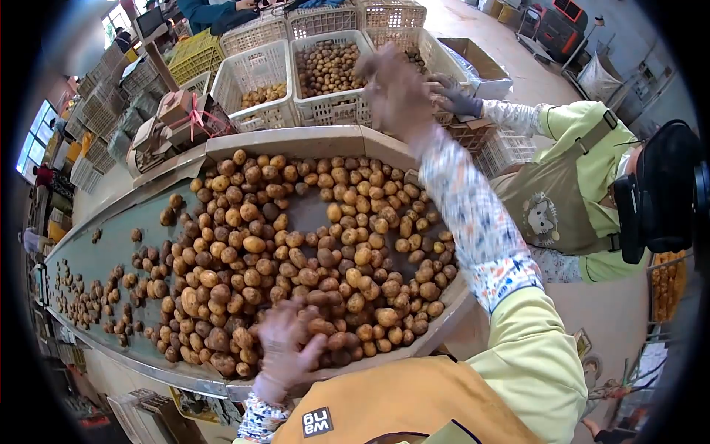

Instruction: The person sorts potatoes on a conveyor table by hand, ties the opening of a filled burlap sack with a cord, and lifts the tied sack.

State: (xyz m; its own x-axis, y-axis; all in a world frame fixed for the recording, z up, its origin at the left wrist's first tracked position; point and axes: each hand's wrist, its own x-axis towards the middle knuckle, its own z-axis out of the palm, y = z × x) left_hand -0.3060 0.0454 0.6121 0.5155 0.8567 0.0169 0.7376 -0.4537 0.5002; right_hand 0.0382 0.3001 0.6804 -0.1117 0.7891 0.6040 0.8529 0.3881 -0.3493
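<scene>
A heap of small brown potatoes covers the wide end of a sorting table. My left hand rests at the near edge of the heap, its thumb apart from the fingers, touching potatoes and gripping none that I can see. My right arm reaches across the table, and my right hand is over the far rim, in front of the crates. Motion blurs its fingers, so whether it holds anything is not visible. Beyond it stands a white crate partly filled with potatoes.
Another white crate holds fewer potatoes. A co-worker's gloved hand is close to my right hand, by the crates on the right. A raised rim borders the table. A green belt carries scattered potatoes on the left.
</scene>
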